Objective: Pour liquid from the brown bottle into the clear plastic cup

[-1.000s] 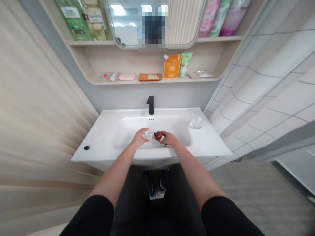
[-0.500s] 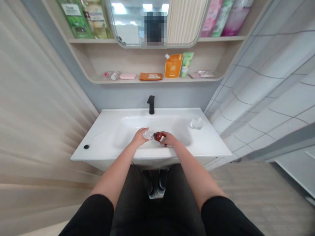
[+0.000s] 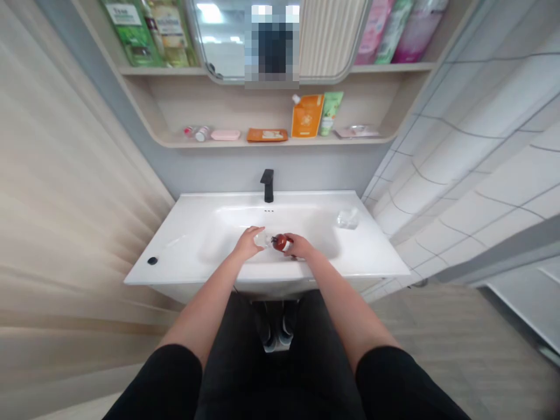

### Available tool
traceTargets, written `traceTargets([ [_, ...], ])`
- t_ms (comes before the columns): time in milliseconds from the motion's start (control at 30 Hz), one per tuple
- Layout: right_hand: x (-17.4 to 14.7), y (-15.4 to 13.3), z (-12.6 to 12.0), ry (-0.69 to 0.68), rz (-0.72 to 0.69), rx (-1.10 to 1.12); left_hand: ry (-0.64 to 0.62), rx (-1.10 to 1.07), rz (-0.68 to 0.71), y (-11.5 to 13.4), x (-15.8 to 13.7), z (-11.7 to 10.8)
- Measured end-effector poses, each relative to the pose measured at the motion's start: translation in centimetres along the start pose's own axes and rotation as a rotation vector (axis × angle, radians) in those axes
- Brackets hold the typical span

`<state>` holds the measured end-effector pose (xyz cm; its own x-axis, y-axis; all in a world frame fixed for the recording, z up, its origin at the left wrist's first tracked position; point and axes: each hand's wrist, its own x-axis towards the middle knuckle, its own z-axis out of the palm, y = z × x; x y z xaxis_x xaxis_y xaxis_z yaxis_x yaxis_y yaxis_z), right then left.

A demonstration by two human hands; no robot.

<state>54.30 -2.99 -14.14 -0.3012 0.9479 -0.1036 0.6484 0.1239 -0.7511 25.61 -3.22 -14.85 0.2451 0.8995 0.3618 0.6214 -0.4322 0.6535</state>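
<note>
Over the white sink basin (image 3: 315,224), my left hand (image 3: 248,243) is closed around a small clear bottle (image 3: 262,239). My right hand (image 3: 299,247) grips a reddish-brown bottle (image 3: 280,242) with a pale label, tilted so that its dark neck points left at the clear one. The two necks meet or nearly touch; I cannot tell which. Whether any liquid passes between them is too small to see.
A black faucet (image 3: 268,185) rises behind the basin. Crumpled clear plastic (image 3: 347,219) lies on the right of the counter, a round black piece (image 3: 152,261) on the left. An orange pouch (image 3: 307,116) and a green tube (image 3: 331,114) stand on the shelf.
Both hands and both bottles keep nearly the same pose over the basin. The view has shifted very slightly.
</note>
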Motion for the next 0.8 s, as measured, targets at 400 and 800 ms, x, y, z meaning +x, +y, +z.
traceTargets([
  [400,0.45,0.78,0.24,0.011,-0.042,-0.029,-0.015,0.038,0.008,0.28,-0.09,-0.13],
  [800,0.01,0.33,-0.03,0.012,-0.033,-0.021,-0.019,0.046,0.012,0.22,-0.14,-0.02],
])
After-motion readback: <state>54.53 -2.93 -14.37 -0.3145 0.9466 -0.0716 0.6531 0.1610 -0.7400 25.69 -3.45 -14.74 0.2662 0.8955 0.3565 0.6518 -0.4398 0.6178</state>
